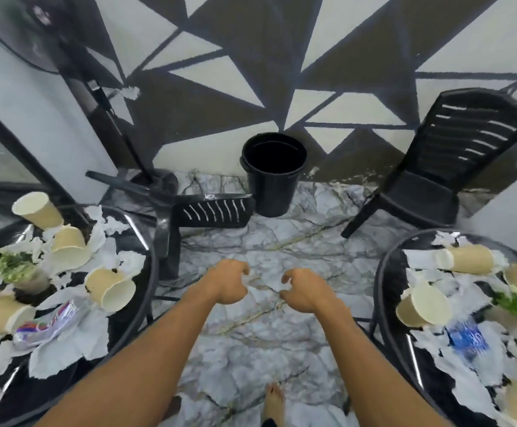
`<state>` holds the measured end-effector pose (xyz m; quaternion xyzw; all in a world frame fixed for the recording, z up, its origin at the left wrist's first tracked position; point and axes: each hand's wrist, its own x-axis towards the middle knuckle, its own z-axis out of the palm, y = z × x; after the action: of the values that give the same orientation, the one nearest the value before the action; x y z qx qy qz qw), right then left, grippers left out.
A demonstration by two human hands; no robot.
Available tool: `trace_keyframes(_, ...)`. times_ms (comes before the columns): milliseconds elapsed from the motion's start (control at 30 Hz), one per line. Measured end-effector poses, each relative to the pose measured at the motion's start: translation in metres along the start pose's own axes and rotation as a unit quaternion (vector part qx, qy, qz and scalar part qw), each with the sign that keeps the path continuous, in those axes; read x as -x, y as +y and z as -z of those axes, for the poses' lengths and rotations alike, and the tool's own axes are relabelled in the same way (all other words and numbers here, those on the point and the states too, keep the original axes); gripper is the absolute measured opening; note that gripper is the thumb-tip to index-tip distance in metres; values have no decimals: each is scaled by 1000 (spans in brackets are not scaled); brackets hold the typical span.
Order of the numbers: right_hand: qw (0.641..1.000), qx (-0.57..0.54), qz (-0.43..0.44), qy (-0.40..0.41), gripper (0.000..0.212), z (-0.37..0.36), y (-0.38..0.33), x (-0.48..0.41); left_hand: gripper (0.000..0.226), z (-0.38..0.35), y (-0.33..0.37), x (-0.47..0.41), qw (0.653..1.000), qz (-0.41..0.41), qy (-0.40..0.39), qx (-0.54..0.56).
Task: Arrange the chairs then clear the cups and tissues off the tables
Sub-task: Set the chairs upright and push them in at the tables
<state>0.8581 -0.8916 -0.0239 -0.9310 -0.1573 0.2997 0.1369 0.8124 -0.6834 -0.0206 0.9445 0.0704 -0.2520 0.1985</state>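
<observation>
A black plastic chair lies tipped over on the marble floor beside the left round glass table. Another black chair stands upright near the wall, behind the right glass table. Both tables carry several tan paper cups, such as one cup on the left table and one on the right table, among torn white tissues. My left hand and my right hand hover over the floor between the tables, fingers loosely curled, holding nothing.
A black bin stands against the patterned wall between the chairs. A standing fan's pole and base are at the left behind the fallen chair. Crushed plastic bottles and green sprigs lie on the tables. My bare foot is below.
</observation>
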Motion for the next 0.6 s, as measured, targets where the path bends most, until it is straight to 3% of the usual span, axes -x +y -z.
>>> trace_keyframes(167,999,9,29,-25,44,47,-11,-79,59,41,-11,-66,998,33,12,51)
trace_keyframes(600,998,39,45,-23,47,144,-73,-287,41,149,-71,-256,994,34,58,92)
